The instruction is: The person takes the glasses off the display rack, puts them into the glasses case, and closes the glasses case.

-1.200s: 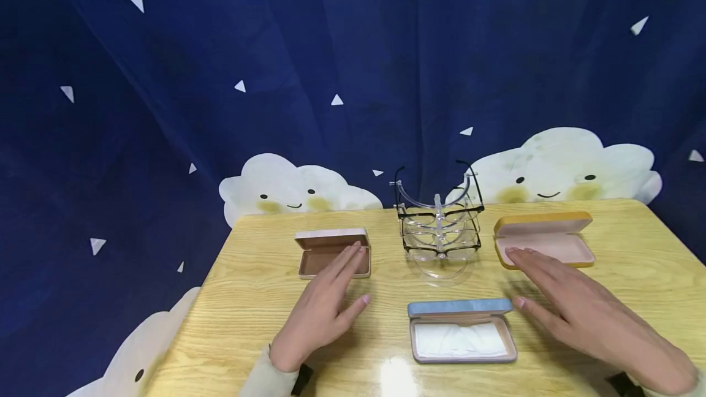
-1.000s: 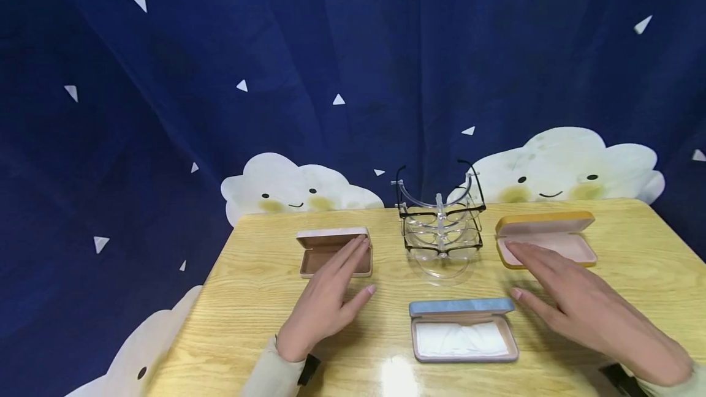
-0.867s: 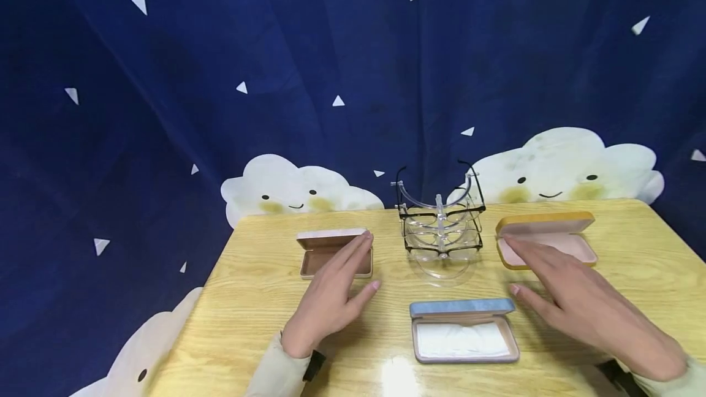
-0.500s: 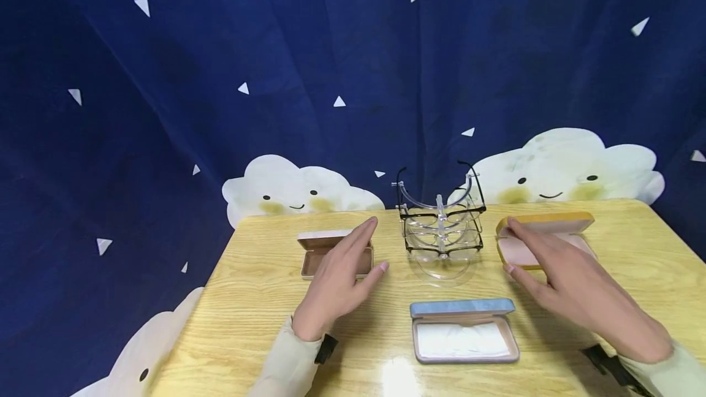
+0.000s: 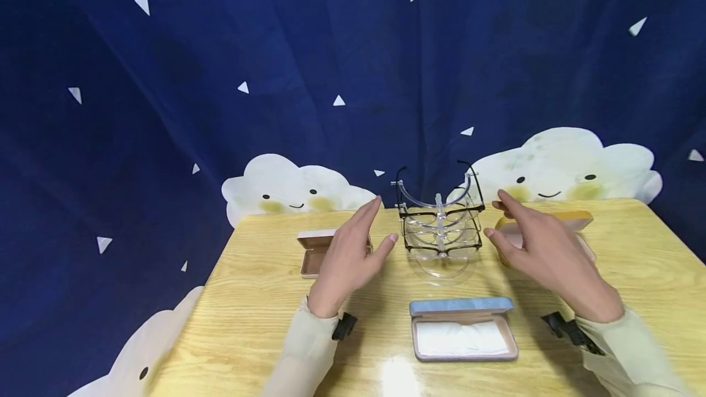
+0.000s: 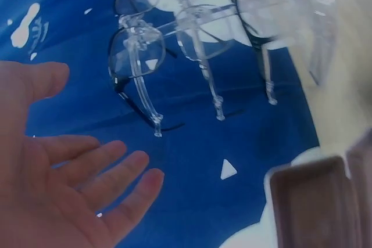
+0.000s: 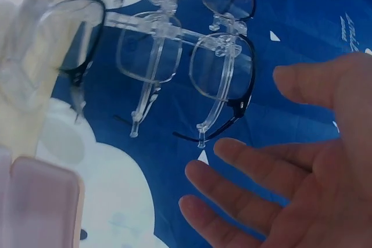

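A clear plastic display stand [image 5: 439, 204] rises at the back of the table, bearing three pairs of glasses one above another. The top pair of glasses [image 5: 420, 215] has a black upper rim and dark temples; the lowest pair [image 5: 463, 249] is also dark-rimmed, and a thin-framed pair [image 7: 148, 47] sits between them. My left hand [image 5: 347, 256] is raised just left of the stand, fingers extended and thumb apart. On the stand's other side my right hand [image 5: 551, 256] is held up likewise, its fingertips near the top pair's right temple. Both hands hold nothing.
Three opened glasses cases lie on the wooden table [image 5: 248, 305]: a brown-lined one [image 5: 313, 262] behind the left hand, an orange one [image 5: 576, 220] partly behind the right, and a blue one [image 5: 460, 306] in front with a white cloth [image 5: 462, 339] inside. A blue curtain hangs behind.
Both hands have risen and moved forward and inward from over the side cases to either side of the stand. The glasses, stand and cases have stayed put.
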The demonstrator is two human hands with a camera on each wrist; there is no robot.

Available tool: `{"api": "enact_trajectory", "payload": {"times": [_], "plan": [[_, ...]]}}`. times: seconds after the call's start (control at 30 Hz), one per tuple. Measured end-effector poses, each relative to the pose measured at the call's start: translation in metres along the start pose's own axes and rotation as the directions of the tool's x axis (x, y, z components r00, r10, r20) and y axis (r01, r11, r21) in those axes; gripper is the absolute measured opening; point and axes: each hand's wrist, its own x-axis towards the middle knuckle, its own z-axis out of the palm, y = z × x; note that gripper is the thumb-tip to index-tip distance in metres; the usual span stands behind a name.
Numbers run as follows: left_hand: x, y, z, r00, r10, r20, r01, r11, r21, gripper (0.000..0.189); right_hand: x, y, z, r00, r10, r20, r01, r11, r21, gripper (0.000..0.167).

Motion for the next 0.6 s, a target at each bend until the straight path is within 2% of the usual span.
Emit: {"api": "enact_trajectory", "payload": {"times": [0.27, 0.37, 0.5, 0.6], "plan": [[0.022, 0.007, 0.006, 0.998, -0.06, 0.001, 0.06, 0.997, -0.049, 0.07, 0.02, -0.004, 0.007, 0.995, 0.091, 0.051, -0.097, 0.988, 0.123, 0.073], [0.027, 0.008, 0.01, 0.996, -0.088, 0.02, 0.089, 0.99, -0.109, 0.07, 0.025, -0.003, 0.009, 0.989, 0.122, 0.079, -0.134, 0.977, 0.167, 0.074], [0.03, 0.008, 0.018, 0.989, -0.14, 0.057, 0.15, 0.959, -0.239, 0.07, 0.027, -0.002, 0.014, 0.981, 0.155, 0.119, -0.181, 0.951, 0.249, 0.075], [0.032, 0.005, 0.022, 0.983, -0.182, 0.039, 0.184, 0.925, -0.334, 0.065, 0.029, -0.003, 0.018, 0.977, 0.169, 0.126, -0.201, 0.93, 0.307, 0.075]]}}
